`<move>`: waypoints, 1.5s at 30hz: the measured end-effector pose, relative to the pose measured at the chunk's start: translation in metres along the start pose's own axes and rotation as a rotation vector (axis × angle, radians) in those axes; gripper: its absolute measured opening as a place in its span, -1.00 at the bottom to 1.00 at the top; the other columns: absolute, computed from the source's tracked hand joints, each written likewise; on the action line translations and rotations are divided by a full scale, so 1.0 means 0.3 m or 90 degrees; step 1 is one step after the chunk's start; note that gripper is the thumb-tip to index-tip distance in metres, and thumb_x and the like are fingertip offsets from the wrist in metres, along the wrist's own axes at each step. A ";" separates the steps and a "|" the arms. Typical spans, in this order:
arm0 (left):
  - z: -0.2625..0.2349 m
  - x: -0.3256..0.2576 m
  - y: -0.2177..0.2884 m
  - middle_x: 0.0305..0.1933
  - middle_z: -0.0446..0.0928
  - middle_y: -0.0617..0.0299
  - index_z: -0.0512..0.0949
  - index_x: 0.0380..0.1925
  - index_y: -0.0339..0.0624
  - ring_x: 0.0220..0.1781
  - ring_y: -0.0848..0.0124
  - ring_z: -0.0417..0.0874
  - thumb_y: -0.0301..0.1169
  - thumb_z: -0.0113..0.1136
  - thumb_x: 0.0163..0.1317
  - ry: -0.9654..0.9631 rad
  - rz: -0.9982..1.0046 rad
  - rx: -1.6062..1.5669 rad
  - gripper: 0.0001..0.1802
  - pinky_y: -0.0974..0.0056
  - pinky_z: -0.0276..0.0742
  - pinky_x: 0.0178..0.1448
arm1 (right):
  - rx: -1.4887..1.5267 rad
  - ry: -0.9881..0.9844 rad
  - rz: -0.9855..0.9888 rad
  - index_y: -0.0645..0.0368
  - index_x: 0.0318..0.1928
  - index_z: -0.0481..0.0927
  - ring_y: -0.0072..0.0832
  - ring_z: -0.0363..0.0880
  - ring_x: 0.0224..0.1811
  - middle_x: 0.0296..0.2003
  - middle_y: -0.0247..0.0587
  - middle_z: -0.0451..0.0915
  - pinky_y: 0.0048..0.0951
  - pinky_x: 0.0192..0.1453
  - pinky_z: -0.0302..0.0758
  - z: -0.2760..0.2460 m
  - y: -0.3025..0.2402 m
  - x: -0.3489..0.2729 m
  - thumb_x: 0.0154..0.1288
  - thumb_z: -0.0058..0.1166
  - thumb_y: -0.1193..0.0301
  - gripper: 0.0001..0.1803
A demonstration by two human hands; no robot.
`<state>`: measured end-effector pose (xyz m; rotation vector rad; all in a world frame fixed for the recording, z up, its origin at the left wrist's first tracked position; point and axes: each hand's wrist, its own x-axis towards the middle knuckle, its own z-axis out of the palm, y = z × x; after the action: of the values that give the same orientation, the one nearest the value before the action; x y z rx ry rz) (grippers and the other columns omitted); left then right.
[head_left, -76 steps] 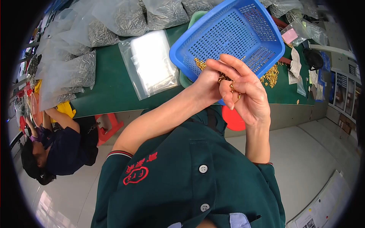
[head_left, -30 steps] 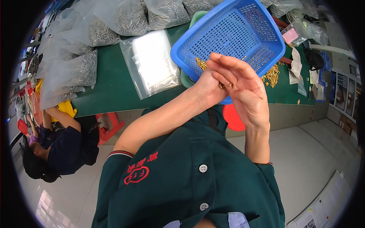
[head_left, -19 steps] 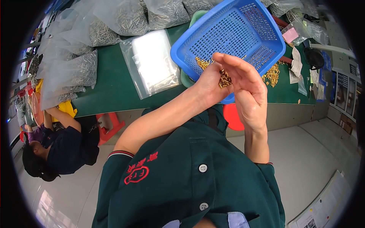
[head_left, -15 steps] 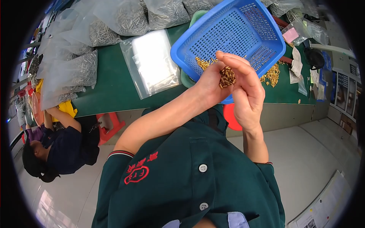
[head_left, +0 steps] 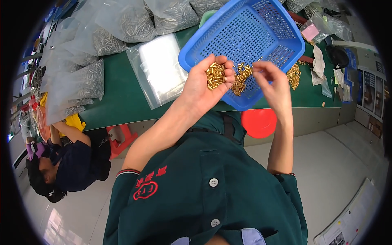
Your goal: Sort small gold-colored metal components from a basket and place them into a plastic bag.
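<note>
My left hand (head_left: pixel 199 87) is cupped palm up over the near left side of a blue plastic basket (head_left: pixel 185 51), holding a heap of small brass cylindrical pins (head_left: pixel 214 76). To its right, my right hand (head_left: pixel 276 85) hangs above the basket's near right part. Its fingers are bent and stand apart from the thumb, with nothing visible between them. More brass pins (head_left: pixel 241 79) lie in the basket between the two hands. The slotted basket sits tilted at the front edge of the green table, partly over a pale green container (head_left: pixel 207 17).
Clear bags of silvery metal pins (head_left: pixel 130 22) crowd the far left. Flat plastic bags (head_left: pixel 161 65) lie left of the basket. Loose brass pins (head_left: pixel 293 76) are piled right of it. A red stool (head_left: pixel 259 123) stands under the table edge. A co-worker (head_left: pixel 77 167) sits at left.
My hands, cupped together around the pins half a second ago, have separated. The left has moved left with brass pins in its palm; the right has drawn off to the right.
</note>
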<state>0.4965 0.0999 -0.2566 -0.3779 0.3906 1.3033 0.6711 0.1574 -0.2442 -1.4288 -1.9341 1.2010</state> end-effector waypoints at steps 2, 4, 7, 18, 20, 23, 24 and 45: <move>0.004 -0.017 0.005 -0.40 0.33 0.14 0.36 -0.41 -0.28 -0.39 0.42 0.33 -0.34 -0.15 0.29 0.002 0.008 -0.002 -0.77 0.38 0.34 -0.33 | -0.281 -0.079 -0.108 0.23 -0.26 0.53 -0.32 0.52 -0.38 -0.36 -0.16 0.54 -0.40 -0.25 0.44 0.038 0.075 -0.006 -0.04 0.08 0.59 -0.76; -0.004 -0.031 0.008 -0.40 0.32 0.16 0.36 -0.42 -0.28 -0.38 0.42 0.32 -0.34 -0.15 0.29 0.003 0.011 -0.005 -0.78 0.39 0.33 -0.33 | -0.421 -0.097 -0.207 0.22 -0.30 0.52 -0.19 0.50 -0.32 -0.37 -0.14 0.53 -0.26 -0.22 0.43 0.085 0.118 -0.007 -0.07 0.11 0.56 -0.78; -0.006 -0.046 0.009 -0.41 0.30 0.18 0.34 -0.42 -0.27 -0.39 0.43 0.30 -0.34 -0.16 0.30 0.002 0.017 0.006 -0.78 0.39 0.31 -0.33 | -0.412 -0.143 -0.167 0.18 -0.24 0.50 -0.15 0.48 -0.28 -0.35 -0.11 0.50 -0.21 -0.20 0.43 0.141 0.141 0.016 -0.09 0.15 0.50 -0.70; -0.023 -0.059 0.011 -0.41 0.28 0.20 0.34 -0.44 -0.26 -0.39 0.44 0.28 -0.35 -0.17 0.30 0.013 0.026 0.012 -0.78 0.40 0.30 -0.32 | -0.470 -0.146 -0.197 0.23 -0.40 0.50 -0.11 0.55 -0.46 -0.54 0.02 0.53 -0.19 -0.36 0.50 0.226 0.219 0.094 -0.08 0.01 0.55 -0.86; -0.023 -0.056 0.008 -0.40 0.28 0.19 0.34 -0.43 -0.26 -0.39 0.44 0.28 -0.34 -0.17 0.30 0.028 0.028 0.023 -0.78 0.40 0.30 -0.32 | -0.453 -0.128 -0.196 0.23 -0.49 0.49 -0.12 0.53 -0.50 -0.59 0.01 0.51 -0.18 -0.38 0.46 0.229 0.241 0.098 -0.09 0.01 0.54 -0.93; -0.027 -0.050 0.006 -0.40 0.29 0.19 0.34 -0.43 -0.26 -0.38 0.43 0.29 -0.34 -0.17 0.30 0.033 0.025 0.026 -0.77 0.40 0.30 -0.33 | -0.411 -0.122 -0.185 0.23 -0.60 0.49 -0.13 0.51 -0.54 -0.64 -0.02 0.50 -0.18 -0.40 0.43 0.208 0.237 0.096 -0.10 0.01 0.53 -0.96; -0.030 -0.047 0.006 -0.40 0.29 0.19 0.35 -0.43 -0.26 -0.39 0.43 0.30 -0.34 -0.17 0.30 0.033 0.023 0.026 -0.77 0.39 0.31 -0.33 | -0.386 -0.132 -0.178 0.24 -0.62 0.49 -0.14 0.51 -0.54 -0.64 -0.03 0.50 -0.20 -0.40 0.44 0.198 0.226 0.097 -0.10 0.00 0.53 -0.95; -0.043 -0.014 -0.027 -0.06 0.46 0.01 0.44 -0.28 -0.32 0.04 0.25 0.44 -0.28 -0.30 0.34 0.019 -0.017 0.051 -0.64 0.22 0.36 0.16 | 0.357 -0.159 0.081 0.32 -0.36 0.52 -0.78 0.35 -0.56 -0.53 -0.39 0.51 -0.74 -0.47 0.32 0.006 -0.089 -0.002 0.13 0.07 0.49 -0.88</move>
<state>0.5025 0.0884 -0.2653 -0.3348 0.4596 1.2533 0.6558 0.1540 -0.2224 -1.1507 -1.4807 1.8720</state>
